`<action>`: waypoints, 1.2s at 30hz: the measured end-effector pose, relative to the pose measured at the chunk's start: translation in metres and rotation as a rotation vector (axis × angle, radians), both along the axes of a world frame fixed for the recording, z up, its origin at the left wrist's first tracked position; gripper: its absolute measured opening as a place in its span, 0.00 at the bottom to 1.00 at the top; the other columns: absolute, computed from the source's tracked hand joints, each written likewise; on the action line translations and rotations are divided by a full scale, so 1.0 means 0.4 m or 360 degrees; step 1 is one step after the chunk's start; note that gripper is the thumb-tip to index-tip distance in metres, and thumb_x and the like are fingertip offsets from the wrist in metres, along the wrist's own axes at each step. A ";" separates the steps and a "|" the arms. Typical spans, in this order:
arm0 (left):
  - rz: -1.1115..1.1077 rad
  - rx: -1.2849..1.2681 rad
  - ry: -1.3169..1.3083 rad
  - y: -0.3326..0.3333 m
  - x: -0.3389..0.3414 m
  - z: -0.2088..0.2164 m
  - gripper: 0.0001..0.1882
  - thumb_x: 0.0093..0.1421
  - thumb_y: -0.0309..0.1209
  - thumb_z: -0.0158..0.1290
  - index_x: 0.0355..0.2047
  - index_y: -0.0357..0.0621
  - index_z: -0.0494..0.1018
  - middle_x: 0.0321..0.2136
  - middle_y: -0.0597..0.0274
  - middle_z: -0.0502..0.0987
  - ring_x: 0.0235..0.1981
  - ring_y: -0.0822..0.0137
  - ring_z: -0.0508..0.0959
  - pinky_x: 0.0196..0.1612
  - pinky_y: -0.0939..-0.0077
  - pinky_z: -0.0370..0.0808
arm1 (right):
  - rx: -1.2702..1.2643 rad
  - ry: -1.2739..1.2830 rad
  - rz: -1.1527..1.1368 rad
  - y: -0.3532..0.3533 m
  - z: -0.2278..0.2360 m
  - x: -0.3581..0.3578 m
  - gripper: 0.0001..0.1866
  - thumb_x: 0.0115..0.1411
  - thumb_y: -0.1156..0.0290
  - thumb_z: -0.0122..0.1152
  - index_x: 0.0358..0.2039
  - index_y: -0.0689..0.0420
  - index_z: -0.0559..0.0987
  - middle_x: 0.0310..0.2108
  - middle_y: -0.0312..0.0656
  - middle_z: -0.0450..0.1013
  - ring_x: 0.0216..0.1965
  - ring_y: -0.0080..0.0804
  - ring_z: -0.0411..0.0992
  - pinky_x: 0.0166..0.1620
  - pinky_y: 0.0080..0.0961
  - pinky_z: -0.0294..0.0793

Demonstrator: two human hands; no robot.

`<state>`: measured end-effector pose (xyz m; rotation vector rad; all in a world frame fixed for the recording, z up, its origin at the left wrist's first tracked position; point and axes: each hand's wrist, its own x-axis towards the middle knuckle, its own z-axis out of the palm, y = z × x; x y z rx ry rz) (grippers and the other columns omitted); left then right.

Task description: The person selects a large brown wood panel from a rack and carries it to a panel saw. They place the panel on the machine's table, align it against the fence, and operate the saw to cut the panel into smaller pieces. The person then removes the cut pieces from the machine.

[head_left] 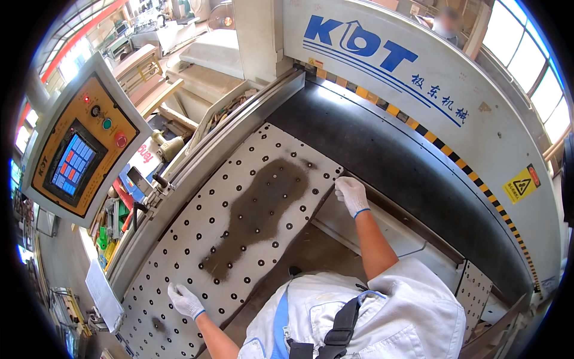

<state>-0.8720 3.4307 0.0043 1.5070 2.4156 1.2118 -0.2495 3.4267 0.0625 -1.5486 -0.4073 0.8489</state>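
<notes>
A long pale work table (206,224) dotted with black round studs slants across the middle, with a brown worn patch (254,206) on its surface. My left hand (184,301), in a white knit glove, lies over the table's near part with its fingers loosely extended and nothing visible in it. At the table's far right corner, beside the machine's dark bed, is my right hand (353,194), also gloved in white. Its fingers are curled closed there; what they hold, if anything, is hidden.
A control panel (81,152) with a lit screen and a red button stands at left. A large white machine beam (382,66) with a striped yellow-black edge arches over the black bed (371,131). Another studded table (475,293) is at lower right. Tools (110,230) crowd the left side.
</notes>
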 end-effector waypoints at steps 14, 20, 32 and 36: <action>-0.0032 0.0035 -0.0130 -0.006 0.004 -0.001 0.20 0.71 0.32 0.53 0.57 0.31 0.75 0.51 0.44 0.82 0.51 0.53 0.83 0.56 0.63 0.79 | 0.0048 -0.0145 0.0218 0.080 0.007 -0.002 0.08 0.66 0.66 0.65 0.38 0.57 0.82 0.29 0.31 0.75 0.28 0.17 0.71 0.30 0.18 0.69; 0.0002 0.0088 -0.0154 -0.009 0.024 0.001 0.20 0.71 0.32 0.54 0.57 0.30 0.75 0.50 0.45 0.82 0.49 0.55 0.84 0.54 0.64 0.79 | 0.0051 -0.0335 0.0367 0.157 0.032 -0.005 0.08 0.66 0.66 0.67 0.39 0.58 0.82 0.29 0.31 0.75 0.28 0.17 0.71 0.32 0.18 0.71; 0.0104 0.0056 -0.0329 -0.194 0.087 0.074 0.19 0.68 0.25 0.56 0.58 0.33 0.74 0.48 0.49 0.81 0.49 0.57 0.81 0.56 0.64 0.78 | -0.0203 -0.2688 0.1358 0.360 0.201 -0.023 0.29 0.54 0.76 0.60 0.59 0.60 0.74 0.62 0.56 0.70 0.61 0.55 0.70 0.63 0.45 0.72; 0.0036 0.0150 -0.0223 -0.275 0.050 0.102 0.17 0.66 0.26 0.58 0.54 0.35 0.76 0.43 0.52 0.83 0.45 0.60 0.83 0.53 0.64 0.80 | -0.1085 -0.3077 0.2142 0.292 0.240 -0.022 0.60 0.39 0.63 0.77 0.72 0.63 0.56 0.74 0.58 0.55 0.73 0.56 0.58 0.71 0.48 0.61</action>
